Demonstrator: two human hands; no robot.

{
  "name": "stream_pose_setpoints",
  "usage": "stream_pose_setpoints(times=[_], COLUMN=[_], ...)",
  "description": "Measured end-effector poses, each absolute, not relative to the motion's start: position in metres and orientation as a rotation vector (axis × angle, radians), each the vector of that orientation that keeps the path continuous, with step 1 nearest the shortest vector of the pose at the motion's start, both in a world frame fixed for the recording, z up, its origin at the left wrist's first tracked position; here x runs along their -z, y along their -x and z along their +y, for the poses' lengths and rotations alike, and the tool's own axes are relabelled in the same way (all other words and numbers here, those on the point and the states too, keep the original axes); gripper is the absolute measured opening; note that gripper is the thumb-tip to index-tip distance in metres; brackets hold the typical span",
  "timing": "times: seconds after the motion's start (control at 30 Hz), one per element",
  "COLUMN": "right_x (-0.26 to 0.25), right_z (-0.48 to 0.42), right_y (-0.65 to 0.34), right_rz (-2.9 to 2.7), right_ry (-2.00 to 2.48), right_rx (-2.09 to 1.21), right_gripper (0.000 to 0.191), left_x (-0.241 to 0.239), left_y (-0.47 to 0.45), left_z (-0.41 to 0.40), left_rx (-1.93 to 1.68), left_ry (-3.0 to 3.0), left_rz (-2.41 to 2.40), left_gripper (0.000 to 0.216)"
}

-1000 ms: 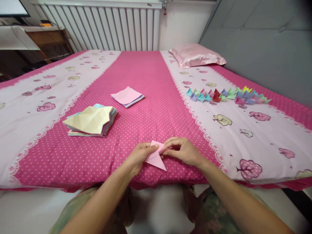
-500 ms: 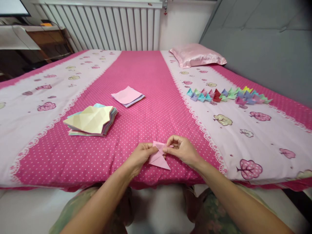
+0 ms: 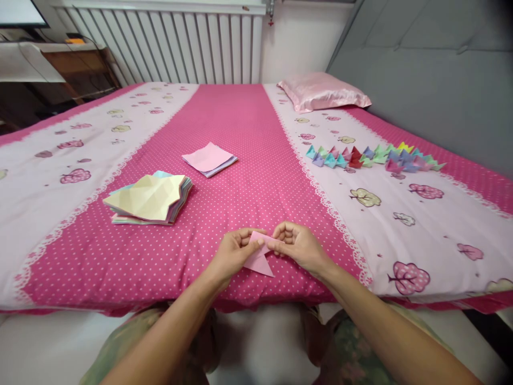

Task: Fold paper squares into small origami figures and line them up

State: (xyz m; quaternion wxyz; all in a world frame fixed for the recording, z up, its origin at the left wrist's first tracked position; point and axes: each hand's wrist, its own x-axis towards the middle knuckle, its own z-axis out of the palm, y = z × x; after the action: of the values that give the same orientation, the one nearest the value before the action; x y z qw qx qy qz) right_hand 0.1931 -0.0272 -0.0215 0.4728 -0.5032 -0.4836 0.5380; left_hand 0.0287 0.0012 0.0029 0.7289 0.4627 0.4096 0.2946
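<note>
A folded piece of pink origami paper [image 3: 258, 263] is held between my two hands just above the near edge of the bed. My left hand [image 3: 236, 250] grips it from the left, its thumb pressed on the upper face. On the other side, my right hand [image 3: 295, 245] pinches the upper right part between thumb and curled fingers. A pointed flap hangs down toward me, below both thumbs. My fingers hide the paper's underside and part of its right end.
Left of my hands lies a stack of creased paper [image 3: 150, 198], yellow on top. Behind it is a smaller stack of square sheets [image 3: 210, 159], pink uppermost. Several colourful folded paper pieces [image 3: 377, 156] stand at the right. A pink pillow [image 3: 323, 92] lies at the far side.
My left thumb has slid a little right across the pink paper, closer to my right thumb. The paper has turned slightly, and its lower tip has shifted left. The stacks stay put.
</note>
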Motion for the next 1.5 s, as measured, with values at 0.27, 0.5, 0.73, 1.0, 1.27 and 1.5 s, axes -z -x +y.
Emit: stream_pose_setpoints(times=[0.27,0.5,0.73,1.0,1.27,1.5], right_x=[0.022,0.022,0.019,0.016,0.015,0.019], right_z=[-0.027,-0.026,-0.023,-0.021,-0.025,-0.028], right_y=[-0.193,-0.195,-0.198,-0.203,-0.200,-0.196], right_rz=[-1.147,-1.198,-1.115,-1.010,-1.083,-1.077], right_ry=[1.187,1.188,1.202,1.204,1.246,1.252], right_rx=[-1.382,-1.377,-1.324,-1.298,-1.422,-1.458], right_gripper=[0.030,0.028,0.025,0.024,0.037,0.039], left_x=[0.001,0.007,0.009,0.001,0.005,0.009], left_y=[-0.026,-0.026,-0.026,-0.025,-0.025,-0.026], left_z=[0.003,0.005,0.007,0.006,0.006,0.005], left_rx=[-0.682,-0.715,-0.690,-0.578,-0.584,-0.548], left_ry=[-1.014,-1.076,-1.186,-1.334,-1.383,-1.454], left_rz=[0.940,1.086,1.105,1.010,1.003,0.968], left_gripper=[0.026,0.035,0.039,0.033,0.037,0.038])
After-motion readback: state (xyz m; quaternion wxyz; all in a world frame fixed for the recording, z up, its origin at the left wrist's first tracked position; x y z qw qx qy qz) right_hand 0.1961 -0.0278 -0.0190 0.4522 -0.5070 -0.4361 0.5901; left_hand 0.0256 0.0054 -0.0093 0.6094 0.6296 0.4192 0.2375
